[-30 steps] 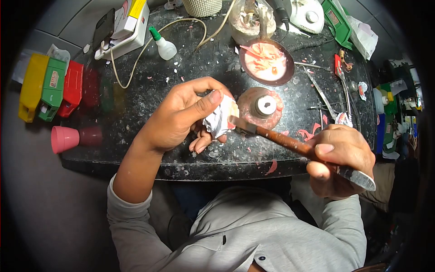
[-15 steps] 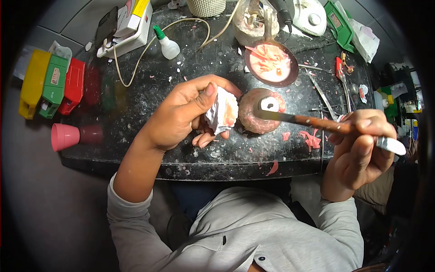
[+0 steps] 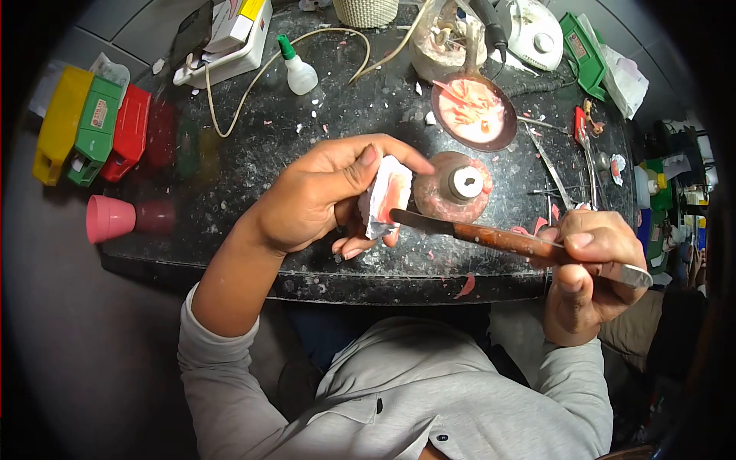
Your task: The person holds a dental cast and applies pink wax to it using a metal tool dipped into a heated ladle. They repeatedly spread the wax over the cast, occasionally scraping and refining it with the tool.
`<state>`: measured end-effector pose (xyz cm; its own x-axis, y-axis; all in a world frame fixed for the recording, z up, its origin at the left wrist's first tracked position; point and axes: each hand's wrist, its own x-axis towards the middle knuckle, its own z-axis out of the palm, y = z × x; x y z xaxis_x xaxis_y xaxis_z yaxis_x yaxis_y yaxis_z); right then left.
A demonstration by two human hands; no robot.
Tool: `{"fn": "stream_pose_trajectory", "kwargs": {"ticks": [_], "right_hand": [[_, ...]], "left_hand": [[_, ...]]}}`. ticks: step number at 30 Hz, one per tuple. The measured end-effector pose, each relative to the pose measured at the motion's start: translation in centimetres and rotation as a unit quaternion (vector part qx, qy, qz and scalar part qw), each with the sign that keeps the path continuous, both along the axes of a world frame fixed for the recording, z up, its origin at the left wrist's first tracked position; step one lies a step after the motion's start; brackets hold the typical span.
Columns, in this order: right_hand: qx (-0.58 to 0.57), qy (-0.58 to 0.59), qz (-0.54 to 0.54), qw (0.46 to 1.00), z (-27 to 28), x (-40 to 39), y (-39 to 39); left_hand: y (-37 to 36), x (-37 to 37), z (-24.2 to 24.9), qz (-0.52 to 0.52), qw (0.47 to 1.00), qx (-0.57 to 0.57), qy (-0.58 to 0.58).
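My left hand [image 3: 318, 192] is closed round a white plaster dental model [image 3: 381, 201] with pink wax along its face, thumb on its upper edge. In my right hand [image 3: 598, 264] is a wax knife [image 3: 506, 239] with a reddish-brown wooden handle, pointing left. Its dark blade tip meets the pink wax on the model, or lies just in front of it. Behind the blade stands a round, pink-smeared burner [image 3: 452, 188] with a white-ringed top; I cannot make out a flame.
A small pan [image 3: 506, 138] of pink and white wax lies beyond the burner. Metal tools [image 3: 548, 165] lie at the right. A green-capped bottle [image 3: 301, 77] stands at the back, and a pink cup [image 3: 110, 219] lies at the left edge. Pink wax scraps [image 3: 465, 286] dot the front edge.
The knife blade has moved from over the burner, left and down to the model's wax. My left hand has turned the model so its pink inner face shows more. The view has shifted slightly.
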<state>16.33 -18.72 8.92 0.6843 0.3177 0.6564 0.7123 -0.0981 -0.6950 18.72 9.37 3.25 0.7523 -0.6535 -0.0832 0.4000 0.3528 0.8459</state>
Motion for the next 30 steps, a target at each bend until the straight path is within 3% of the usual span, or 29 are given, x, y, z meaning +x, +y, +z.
{"fn": "stream_pose_trajectory", "kwargs": {"ticks": [2,8,10,12,14,18,19,22,26,28,30], "right_hand": [[0.072,0.042,-0.062,0.995,-0.5,-0.4,0.7],[0.019,0.038,-0.006,0.999,-0.3,-0.3,-0.1],[0.091,0.028,-0.068,0.993,-0.7,-0.4,0.4],[0.068,0.035,-0.061,0.995,-0.3,-0.2,0.0],[0.007,0.024,0.016,1.0,0.0,0.1,-0.4],[0.094,0.039,-0.1,0.99,-0.5,-0.6,0.8],[0.066,0.039,-0.046,0.996,-0.2,-0.3,0.2],[0.005,-0.007,-0.023,1.0,-0.2,0.0,-0.6],[0.066,0.057,-0.025,0.996,-0.2,-0.3,0.0],[0.031,0.022,0.001,0.999,-0.2,-0.1,-0.2],[0.07,0.054,-0.036,0.995,-0.3,-0.5,0.3]], "left_hand": [[0.0,0.0,0.1,-0.006,1.0,-0.005,0.009],[0.0,-0.1,0.2,-0.019,1.0,-0.009,0.003],[-0.1,-0.1,0.2,-0.017,1.0,-0.012,0.007],[-0.1,-0.2,0.2,-0.016,1.0,-0.014,0.011],[0.0,-0.2,0.2,-0.02,1.0,-0.018,0.009],[-0.1,-0.2,0.2,-0.023,0.999,-0.024,0.01],[-0.1,-0.2,0.2,-0.022,0.999,-0.027,0.014],[-0.1,-0.2,0.3,-0.023,0.999,-0.033,0.019],[-0.2,-0.2,0.4,-0.023,0.999,-0.03,0.016],[-0.2,-0.3,0.2,-0.021,0.999,-0.029,0.016],[-0.2,-0.3,0.2,-0.017,0.999,-0.028,0.017]]}}
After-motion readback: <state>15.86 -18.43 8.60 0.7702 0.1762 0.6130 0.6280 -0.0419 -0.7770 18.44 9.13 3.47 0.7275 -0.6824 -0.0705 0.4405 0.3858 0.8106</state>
